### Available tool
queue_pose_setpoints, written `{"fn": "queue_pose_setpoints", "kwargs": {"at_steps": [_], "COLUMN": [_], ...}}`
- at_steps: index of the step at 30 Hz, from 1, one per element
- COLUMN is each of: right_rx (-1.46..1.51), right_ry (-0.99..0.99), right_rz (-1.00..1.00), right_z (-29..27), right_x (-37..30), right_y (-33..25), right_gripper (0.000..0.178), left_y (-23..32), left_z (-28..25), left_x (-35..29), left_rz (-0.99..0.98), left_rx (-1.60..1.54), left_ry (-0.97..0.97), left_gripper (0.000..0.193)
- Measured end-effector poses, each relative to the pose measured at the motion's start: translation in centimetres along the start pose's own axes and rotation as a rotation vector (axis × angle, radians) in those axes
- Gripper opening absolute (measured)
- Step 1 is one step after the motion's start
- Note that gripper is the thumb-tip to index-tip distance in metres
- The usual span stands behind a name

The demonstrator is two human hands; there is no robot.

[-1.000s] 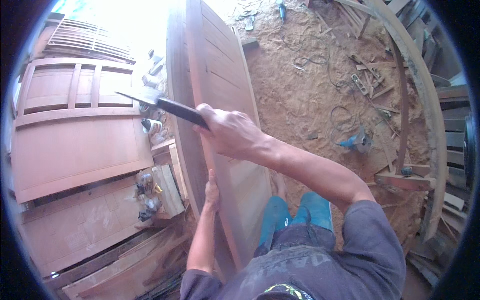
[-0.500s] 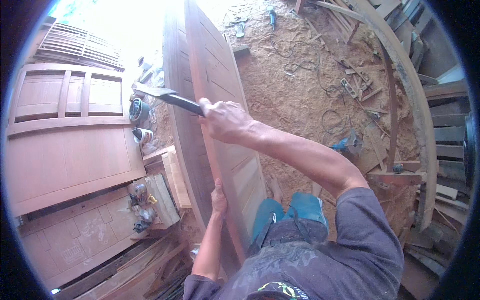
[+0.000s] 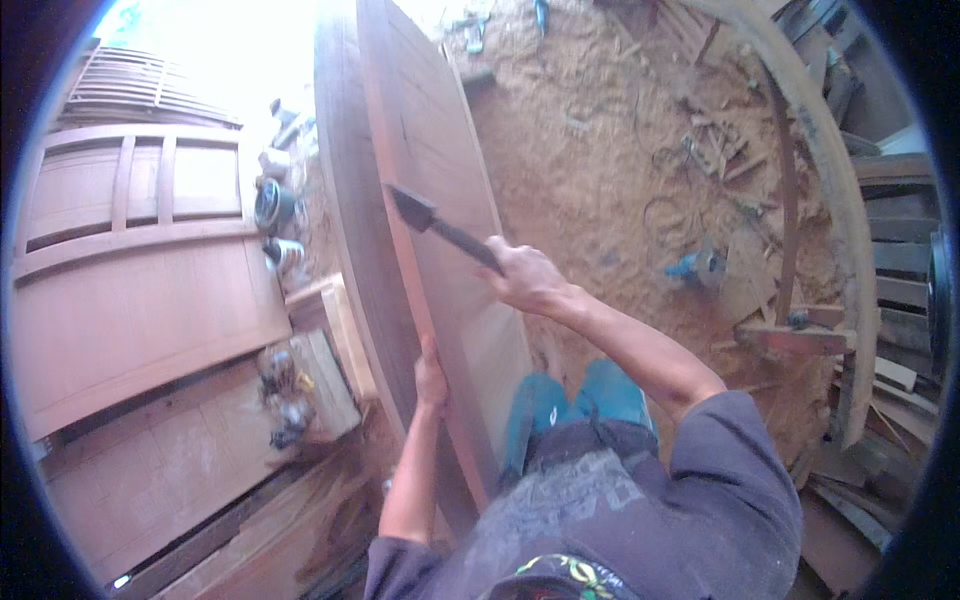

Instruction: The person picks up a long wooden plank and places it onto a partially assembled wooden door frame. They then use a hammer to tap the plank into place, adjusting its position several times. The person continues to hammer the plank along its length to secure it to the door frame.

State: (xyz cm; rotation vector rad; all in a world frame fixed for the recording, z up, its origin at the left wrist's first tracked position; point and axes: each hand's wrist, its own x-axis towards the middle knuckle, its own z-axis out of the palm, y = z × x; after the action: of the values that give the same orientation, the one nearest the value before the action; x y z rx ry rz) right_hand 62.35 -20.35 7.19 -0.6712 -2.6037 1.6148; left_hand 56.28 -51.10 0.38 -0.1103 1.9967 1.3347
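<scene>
Right hand point(image 3: 530, 278) has its fingers wrapped round a flat-bladed tool point(image 3: 447, 230); left hand point(image 3: 430, 380) is on the wooden door point(image 3: 460, 300), can't tell how closed tbh.

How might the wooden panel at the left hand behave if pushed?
The wooden panel is probably stiff, given its framed timber build. It may feel heavy, being long and broad. It could tip, since it appears to stand on edge, with the left hand against it.
</scene>
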Motion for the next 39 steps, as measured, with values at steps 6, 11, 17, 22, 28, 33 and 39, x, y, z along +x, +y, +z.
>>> {"fn": "queue_pose_setpoints", "kwargs": {"at_steps": [6,11,17,22,28,33,39], "right_rx": [0.093,0.033,0.158,0.495,0.903,1.014,1.071], "right_ry": [0.177,0.009,0.117,0.133,0.08,0.07,-0.003], "right_rz": [0.434,1.139,1.615,1.791,1.737,1.496,1.227], "right_z": [4.7,4.5,5.6,5.4,6.6,7.0,5.3], "right_x": [-20.3,-37.0,-61.1,-70.9,-64.3,-54.3,-43.8], "right_y": [18.1,30.4,44.3,51.4,50.4,48.9,45.6], "right_gripper": [0.043,0.049,0.04,0.037,0.036,0.034,0.034], "left_y": [1.2,2.5,2.1,2.0,3.1,3.9,3.8], "left_z": [-0.9,-1.3,-2.9,-3.5,-1.7,2.3,-1.3], "left_x": [-0.9,-2.5,-1.0,-1.4,-0.9,-2.7,-2.3], "left_rz": [0.093,0.291,0.222,0.17,0.114,0.062,0.155], "left_rx": [0.246,0.536,0.673,0.446,0.574,0.52,0.638], "left_ry": [0.159,0.39,0.505,0.425,0.521,0.6,0.595], "left_gripper": [0.075,0.074,0.079,0.084,0.085,0.085,0.082]}}
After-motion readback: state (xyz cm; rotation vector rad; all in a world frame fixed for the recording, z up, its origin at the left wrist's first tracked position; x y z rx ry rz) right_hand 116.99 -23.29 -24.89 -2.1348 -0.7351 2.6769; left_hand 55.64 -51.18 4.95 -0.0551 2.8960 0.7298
